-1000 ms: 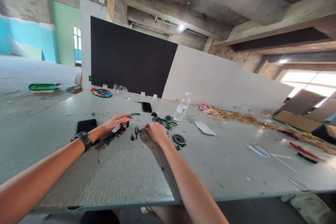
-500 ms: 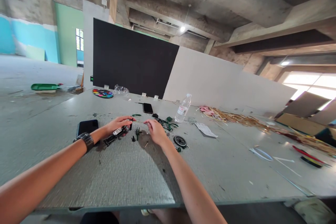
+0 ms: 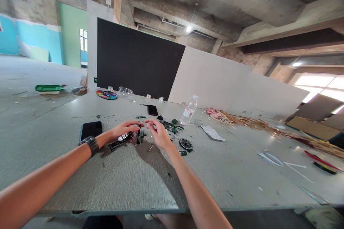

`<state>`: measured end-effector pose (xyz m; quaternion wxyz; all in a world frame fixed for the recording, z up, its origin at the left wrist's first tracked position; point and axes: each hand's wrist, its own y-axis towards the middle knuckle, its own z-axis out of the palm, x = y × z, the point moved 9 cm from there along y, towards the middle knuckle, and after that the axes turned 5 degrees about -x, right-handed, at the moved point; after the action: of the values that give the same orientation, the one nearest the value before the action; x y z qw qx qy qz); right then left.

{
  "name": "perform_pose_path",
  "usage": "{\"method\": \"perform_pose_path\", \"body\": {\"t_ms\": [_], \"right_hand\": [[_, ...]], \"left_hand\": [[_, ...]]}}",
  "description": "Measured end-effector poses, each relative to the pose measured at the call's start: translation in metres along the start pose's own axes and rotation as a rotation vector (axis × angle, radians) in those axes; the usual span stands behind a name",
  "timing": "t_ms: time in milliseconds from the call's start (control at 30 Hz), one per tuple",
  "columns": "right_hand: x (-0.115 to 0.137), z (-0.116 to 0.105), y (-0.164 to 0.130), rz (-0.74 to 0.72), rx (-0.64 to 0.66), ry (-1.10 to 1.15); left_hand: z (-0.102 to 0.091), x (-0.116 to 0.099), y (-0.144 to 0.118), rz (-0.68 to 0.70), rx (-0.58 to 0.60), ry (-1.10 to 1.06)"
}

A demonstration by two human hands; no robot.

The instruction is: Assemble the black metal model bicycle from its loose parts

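My left hand (image 3: pixel 126 129) is closed around a black model part with white markings (image 3: pixel 123 139), which is tilted just above the grey table (image 3: pixel 107 186). Close to its tip, my right hand (image 3: pixel 157 131) has thumb and forefinger pinched together; anything between them is too small to name. Beneath and between the hands lie small dark green parts (image 3: pixel 142 136). A tiny thin piece (image 3: pixel 150 147) lies nearer me. Just right of my right hand are a dark green model bicycle frame (image 3: pixel 172 127) and a spoked black wheel (image 3: pixel 186 144).
A phone (image 3: pixel 91 131) lies by my left wrist, another phone (image 3: pixel 152 110) farther back. A water bottle (image 3: pixel 189 111) stands behind the parts, with a paper sheet (image 3: pixel 212 133) to its right. Wood strips (image 3: pixel 242 123), a paint palette (image 3: pixel 106 94) and a black panel (image 3: pixel 137 59) line the back.
My two hands have come closer together, the right fingertips now almost at the end of the black part. The view has shifted slightly; the other things lie as before.
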<state>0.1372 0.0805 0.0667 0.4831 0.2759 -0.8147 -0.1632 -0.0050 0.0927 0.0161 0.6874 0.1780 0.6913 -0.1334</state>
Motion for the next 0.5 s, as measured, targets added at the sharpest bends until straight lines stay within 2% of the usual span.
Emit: {"method": "perform_pose_path", "body": {"t_ms": [200,500], "right_hand": [[0.0029,0.001,0.0007,0.03,-0.024,0.041],[0.0052,0.0016,0.0019,0.027,-0.036,0.095]], "left_hand": [[-0.0001,-0.0005,0.0004,0.009,-0.029,-0.004],[0.002,-0.0009,0.0002,0.026,0.019,0.022]]}}
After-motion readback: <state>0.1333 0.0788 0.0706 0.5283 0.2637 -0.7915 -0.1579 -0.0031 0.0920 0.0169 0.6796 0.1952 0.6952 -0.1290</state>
